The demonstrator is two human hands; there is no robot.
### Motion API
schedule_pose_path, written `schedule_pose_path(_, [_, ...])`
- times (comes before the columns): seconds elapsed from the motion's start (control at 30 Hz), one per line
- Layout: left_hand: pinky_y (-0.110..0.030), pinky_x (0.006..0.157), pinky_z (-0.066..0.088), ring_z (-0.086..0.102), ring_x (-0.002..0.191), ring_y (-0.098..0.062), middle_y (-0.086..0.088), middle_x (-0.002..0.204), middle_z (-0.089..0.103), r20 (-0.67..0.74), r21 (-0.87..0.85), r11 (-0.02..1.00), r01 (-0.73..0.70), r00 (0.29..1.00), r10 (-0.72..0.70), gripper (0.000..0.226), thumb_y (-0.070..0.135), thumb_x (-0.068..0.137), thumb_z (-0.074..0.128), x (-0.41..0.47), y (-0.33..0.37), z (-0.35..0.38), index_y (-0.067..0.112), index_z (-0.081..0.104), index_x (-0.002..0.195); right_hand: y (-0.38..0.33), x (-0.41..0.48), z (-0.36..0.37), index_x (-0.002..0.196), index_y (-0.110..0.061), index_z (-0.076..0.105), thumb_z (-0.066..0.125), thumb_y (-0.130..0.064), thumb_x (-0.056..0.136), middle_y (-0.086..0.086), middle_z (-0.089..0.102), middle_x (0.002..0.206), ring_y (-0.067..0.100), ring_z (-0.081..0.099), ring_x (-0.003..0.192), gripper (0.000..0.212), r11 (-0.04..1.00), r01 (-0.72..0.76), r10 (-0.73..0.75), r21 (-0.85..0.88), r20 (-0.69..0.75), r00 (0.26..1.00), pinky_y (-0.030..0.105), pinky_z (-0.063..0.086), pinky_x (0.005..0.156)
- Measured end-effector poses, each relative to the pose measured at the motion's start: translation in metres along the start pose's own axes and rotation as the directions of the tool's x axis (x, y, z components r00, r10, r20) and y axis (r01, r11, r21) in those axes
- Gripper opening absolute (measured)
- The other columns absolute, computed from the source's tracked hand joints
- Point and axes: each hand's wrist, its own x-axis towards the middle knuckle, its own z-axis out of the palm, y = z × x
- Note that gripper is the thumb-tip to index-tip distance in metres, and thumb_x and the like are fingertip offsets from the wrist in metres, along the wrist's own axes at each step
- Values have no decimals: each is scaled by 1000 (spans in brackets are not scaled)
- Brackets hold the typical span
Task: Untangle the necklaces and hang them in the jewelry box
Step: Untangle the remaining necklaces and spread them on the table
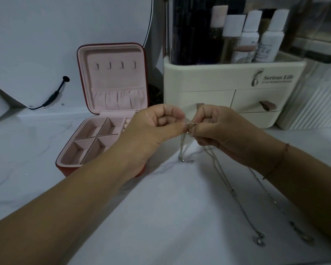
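Both hands are raised over a white marble-patterned tabletop (46, 153), meeting in front of the box. The left hand (157, 125) has its fingers curled in, with thumb and forefinger pinching a small ring-like metal piece (191, 124) where the thin silver chain necklaces (181, 150) bunch together. The right hand (218, 129) is likewise curled and pinches the same bunch from the other side. The fingertips hide the knot itself. One short loop hangs to the tabletop just below the hands. Two longer strands trail towards the lower right and pass partly under the right forearm. Their small end pieces (259, 240) are blurred, possibly pendants or clasps. The red square jewellery box with pink velvet lining (115, 83) stands open to the left, its near right corner covered by the left wrist. Four hooks (115, 65) in its upright lid carry nothing. A cream plastic drawer organiser (227, 73) behind holds white-capped bottles (252, 35), which are cut off at the top edge.
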Motion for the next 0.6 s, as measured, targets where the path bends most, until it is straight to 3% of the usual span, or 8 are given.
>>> schedule_pose_path(0.13, [-11,66,47,59,65,-3,-2,75,64,106,75,995,70,991,-78,19,-4,81,64,0,2,-2,6,64,97,-1,0,0,74,-5,54,54,10,82,6,50,56,13,42,54,17,996,-4,2,93,23,1000,23,34,53])
schedule_pose_path(0.37, [-13,69,49,63,69,-4,4,72,68,144,129,991,42,988,-60,25,-8,77,67,0,6,-7,9,63,95,2,1,2,76,-7,52,54,9,85,1,46,51,10,38,47,19,974,2,-15,224,57,998,18,36,47])
schedule_pose_path(0.6, [-14,67,50,61,70,-4,1,76,70,66,46,997,66,995,-69,25,17,66,70,4,3,-9,13,67,90,4,0,-3,80,-6,53,55,11,84,7,40,60,10,37,51,17,996,-17,7,92,108,994,19,36,50])
